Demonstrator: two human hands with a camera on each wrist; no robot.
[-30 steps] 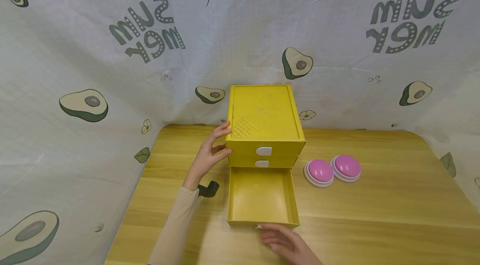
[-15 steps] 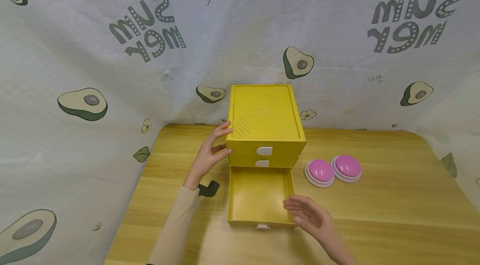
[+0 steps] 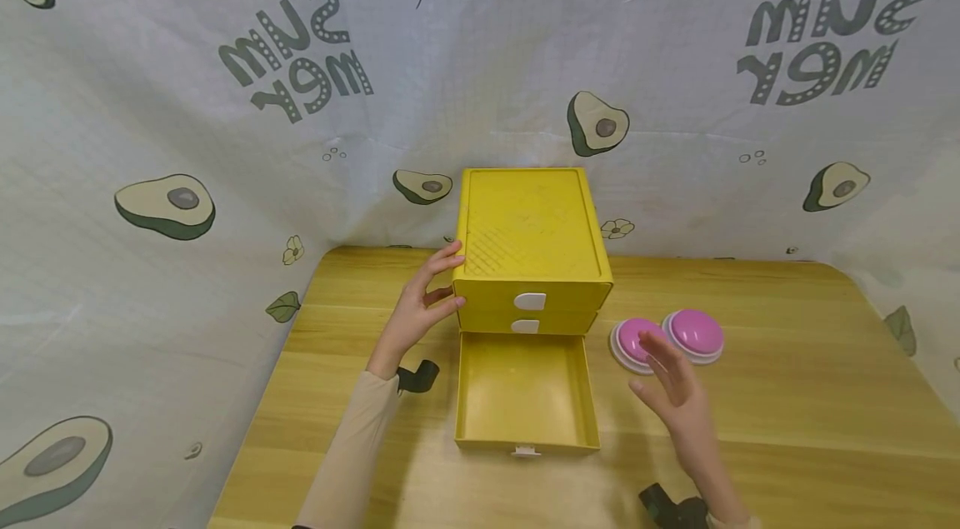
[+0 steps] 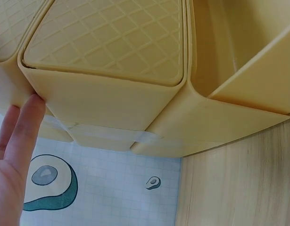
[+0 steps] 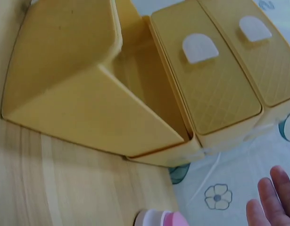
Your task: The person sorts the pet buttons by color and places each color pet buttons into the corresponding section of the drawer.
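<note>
A yellow drawer cabinet stands at the back of the wooden table. Its bottom drawer is pulled out, and nothing shows inside it. My left hand holds the cabinet's left front corner, fingers on the top edge and thumb at the front; a straight finger touches the cabinet in the left wrist view. My right hand hovers with fingers spread just in front of two pink domed buttons, holding nothing. The right wrist view shows the open drawer, a pink button and my fingertips.
An avocado-print cloth walls the table at the back and left. A dark strap lies by my left wrist. Bare wood lies to the right of the buttons and in front of the drawer.
My right hand let go of the drawer's front handle and moved up and to the right, to the pink buttons. The left hand and the drawer stayed put.
</note>
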